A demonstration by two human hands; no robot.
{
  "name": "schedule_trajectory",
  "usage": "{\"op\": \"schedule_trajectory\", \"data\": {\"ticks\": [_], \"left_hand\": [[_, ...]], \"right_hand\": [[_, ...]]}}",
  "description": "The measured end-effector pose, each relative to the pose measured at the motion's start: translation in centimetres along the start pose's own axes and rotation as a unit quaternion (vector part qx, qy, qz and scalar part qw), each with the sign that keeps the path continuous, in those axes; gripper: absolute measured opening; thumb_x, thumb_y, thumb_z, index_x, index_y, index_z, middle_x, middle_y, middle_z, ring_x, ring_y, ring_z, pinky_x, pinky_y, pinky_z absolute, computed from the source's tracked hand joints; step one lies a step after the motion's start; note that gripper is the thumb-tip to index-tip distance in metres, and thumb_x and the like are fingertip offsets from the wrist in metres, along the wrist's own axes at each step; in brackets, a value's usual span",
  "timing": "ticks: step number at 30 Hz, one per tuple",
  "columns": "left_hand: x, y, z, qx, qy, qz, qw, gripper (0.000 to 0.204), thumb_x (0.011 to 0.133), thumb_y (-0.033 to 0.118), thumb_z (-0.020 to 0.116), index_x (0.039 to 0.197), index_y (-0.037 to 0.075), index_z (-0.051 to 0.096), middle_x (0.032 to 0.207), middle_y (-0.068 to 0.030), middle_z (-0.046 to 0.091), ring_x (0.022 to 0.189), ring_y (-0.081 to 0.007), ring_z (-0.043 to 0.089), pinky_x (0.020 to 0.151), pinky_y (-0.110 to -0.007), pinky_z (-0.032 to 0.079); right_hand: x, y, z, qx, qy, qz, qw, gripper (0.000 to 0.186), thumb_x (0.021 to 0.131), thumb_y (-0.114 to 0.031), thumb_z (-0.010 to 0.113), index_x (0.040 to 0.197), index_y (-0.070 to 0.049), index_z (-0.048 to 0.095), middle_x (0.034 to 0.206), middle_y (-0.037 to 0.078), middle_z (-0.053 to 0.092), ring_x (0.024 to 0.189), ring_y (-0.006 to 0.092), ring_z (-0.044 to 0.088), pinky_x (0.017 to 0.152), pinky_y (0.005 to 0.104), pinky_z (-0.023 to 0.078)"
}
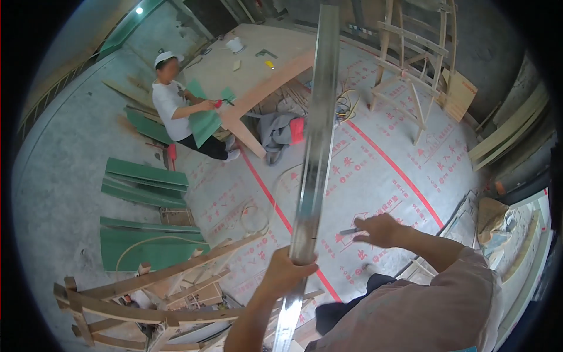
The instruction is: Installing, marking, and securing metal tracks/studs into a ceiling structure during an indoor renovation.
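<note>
A long, shiny metal channel (321, 129) rises through the middle of the view, from the lower edge almost to the top. My left hand (285, 271) is closed round its lower part. To the right of the channel and apart from it, my right hand (378, 230) holds a short, slim grey tool (350, 232) that points left. Its exact kind is too small to tell. The lower end of the channel runs out of view.
Wooden ladder-like frames stand at lower left (170, 315) and far right (413, 53). Green boards (146, 246) lie at left. A co-worker (173, 108) holds a green piece beside a big board table (281, 85). Printed sheeting (375, 170) covers the floor; a cable (255, 220) lies on it.
</note>
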State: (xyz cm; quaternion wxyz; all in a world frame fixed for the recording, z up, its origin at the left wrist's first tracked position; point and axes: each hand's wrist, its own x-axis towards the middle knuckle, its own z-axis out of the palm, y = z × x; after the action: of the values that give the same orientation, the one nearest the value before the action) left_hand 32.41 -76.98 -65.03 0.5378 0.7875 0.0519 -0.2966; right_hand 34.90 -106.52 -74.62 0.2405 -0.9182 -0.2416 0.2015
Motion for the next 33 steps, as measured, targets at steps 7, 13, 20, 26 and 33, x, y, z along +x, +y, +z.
{"op": "schedule_trajectory", "data": {"ticks": [7,13,20,26,33], "left_hand": [[7.3,-0.5,5.7,-0.08,-0.12,-0.004,0.99,0.037,0.071,0.005,0.079,0.103,-0.001,0.064,0.09,-0.0043,0.066,0.081,-0.0128,0.062,0.075,-0.028,0.05],[17.5,0.9,3.7,-0.071,-0.217,0.01,0.973,0.033,0.068,0.008,0.081,0.097,0.002,0.065,0.09,-0.0019,0.063,0.079,-0.0108,0.059,0.07,-0.028,0.048],[31.0,9.1,1.1,-0.105,-0.291,0.014,0.951,0.049,0.065,0.007,0.08,0.11,0.0,0.065,0.094,-0.0035,0.064,0.085,-0.0146,0.06,0.078,-0.029,0.05],[40.9,16.5,1.4,-0.059,-0.309,-0.04,0.948,0.042,0.064,0.007,0.08,0.102,0.001,0.065,0.085,-0.0018,0.063,0.077,-0.0133,0.059,0.074,-0.028,0.049],[53.2,23.0,2.4,-0.002,-0.222,-0.06,0.973,0.034,0.064,0.01,0.08,0.093,0.002,0.065,0.081,-0.0002,0.061,0.075,-0.0096,0.057,0.068,-0.026,0.047]], "right_hand": [[2.0,-0.1,-4.4,0.01,-0.144,-0.089,0.985,0.041,0.099,-0.043,0.044,0.109,-0.004,0.054,0.088,0.019,0.067,0.083,0.0393,0.065,0.075,0.0478,0.049],[9.4,5.9,-7.5,-0.041,-0.159,-0.158,0.974,0.035,0.097,-0.035,0.047,0.108,-0.005,0.061,0.098,0.019,0.067,0.092,0.0367,0.065,0.079,0.0492,0.05],[18.3,11.8,-16.7,-0.068,-0.219,-0.107,0.967,0.031,0.097,-0.028,0.045,0.121,-0.018,0.061,0.11,0.012,0.066,0.1,0.0335,0.063,0.085,0.0456,0.051],[23.8,17.6,-25.1,0.076,-0.187,0.013,0.979,0.037,0.096,-0.039,0.05,0.112,-0.009,0.066,0.109,0.017,0.066,0.1,0.0348,0.063,0.085,0.0431,0.05],[29.2,40.1,-29.4,-0.094,0.078,-0.011,0.992,0.022,0.088,-0.03,0.055,0.087,-0.011,0.066,0.079,0.008,0.069,0.068,0.0311,0.064,0.066,0.0441,0.05]]}}
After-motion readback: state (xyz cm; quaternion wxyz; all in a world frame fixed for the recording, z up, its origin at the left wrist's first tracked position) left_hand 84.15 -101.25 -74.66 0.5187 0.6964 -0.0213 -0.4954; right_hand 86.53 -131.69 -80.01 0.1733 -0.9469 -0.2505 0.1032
